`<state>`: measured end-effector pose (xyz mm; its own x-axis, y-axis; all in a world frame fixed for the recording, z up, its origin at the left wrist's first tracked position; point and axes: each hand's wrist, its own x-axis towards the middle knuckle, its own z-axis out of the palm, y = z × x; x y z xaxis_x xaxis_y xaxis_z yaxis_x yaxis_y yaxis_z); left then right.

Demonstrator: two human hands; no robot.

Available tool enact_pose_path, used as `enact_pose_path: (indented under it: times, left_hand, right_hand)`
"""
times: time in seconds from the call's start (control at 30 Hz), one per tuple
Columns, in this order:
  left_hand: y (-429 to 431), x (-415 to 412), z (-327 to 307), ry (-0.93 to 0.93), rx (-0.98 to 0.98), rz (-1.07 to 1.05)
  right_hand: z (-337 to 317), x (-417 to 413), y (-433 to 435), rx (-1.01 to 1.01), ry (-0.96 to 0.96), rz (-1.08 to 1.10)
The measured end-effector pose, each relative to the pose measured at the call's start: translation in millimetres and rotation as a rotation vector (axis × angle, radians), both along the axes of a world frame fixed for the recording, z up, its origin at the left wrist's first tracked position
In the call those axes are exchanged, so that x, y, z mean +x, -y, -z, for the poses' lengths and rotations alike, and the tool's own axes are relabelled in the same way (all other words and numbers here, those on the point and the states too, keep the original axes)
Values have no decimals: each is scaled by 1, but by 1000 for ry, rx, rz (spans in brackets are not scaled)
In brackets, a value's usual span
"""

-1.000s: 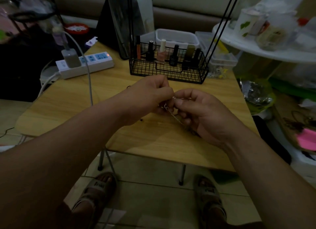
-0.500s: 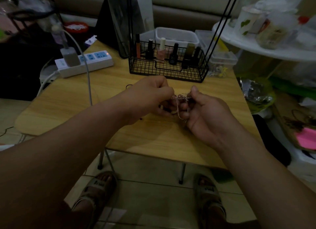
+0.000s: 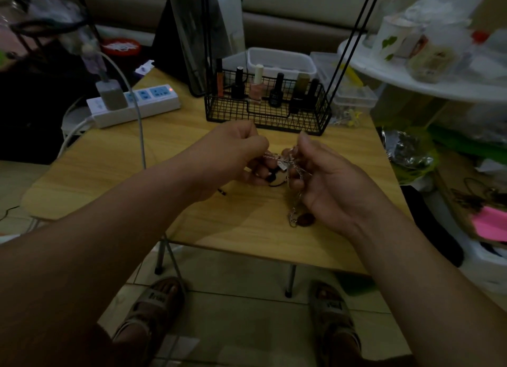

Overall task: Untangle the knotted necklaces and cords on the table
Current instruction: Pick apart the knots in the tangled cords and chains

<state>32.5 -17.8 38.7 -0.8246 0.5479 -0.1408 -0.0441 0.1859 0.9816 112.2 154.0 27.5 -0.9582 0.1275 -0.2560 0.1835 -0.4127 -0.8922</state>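
Evidently the chain (image 3: 274, 157) is held taut and roughly level above the table (image 3: 247, 237), pinched by the left hand (image 3: 233, 158) and right hand (image 3: 329, 180). Its tail is hung below the right grip, and the tangle is judged nearer that side.

head-worn view, facing down, table (image 3: 115, 174) close

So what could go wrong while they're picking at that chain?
The left hand and right hand pinch the chain close together; a hard pull apart could tighten the knot or snap a thin link. The black cord looks caught in the same tangle, so it may cinch too. The pendant dangles on the loose end below the right hand and could swing back into the tangle.
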Motion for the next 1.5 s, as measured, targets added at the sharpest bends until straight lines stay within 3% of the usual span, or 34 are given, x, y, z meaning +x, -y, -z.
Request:
enact_pose_path:
  times: [0.4,0.67,0.9,1.33,1.5]
  left_hand:
    - [-5,7,2,-38,-96,128]
    - [0,1,3,-105,-134,28]
    - [-12,12,9,129,196,24]
    - [-22,18,6,335,359,-29]
    - [-20,18,4,202,141,11]
  right_hand:
    - [2,-3,1,-259,-45,108]
    - [-13,2,-18,-305,-104,125]
    - [-18,4,-21,-379,-169,95]
    - [-20,4,-26,-388,-210,29]
    - [-23,1,-30,-376,-244,24]
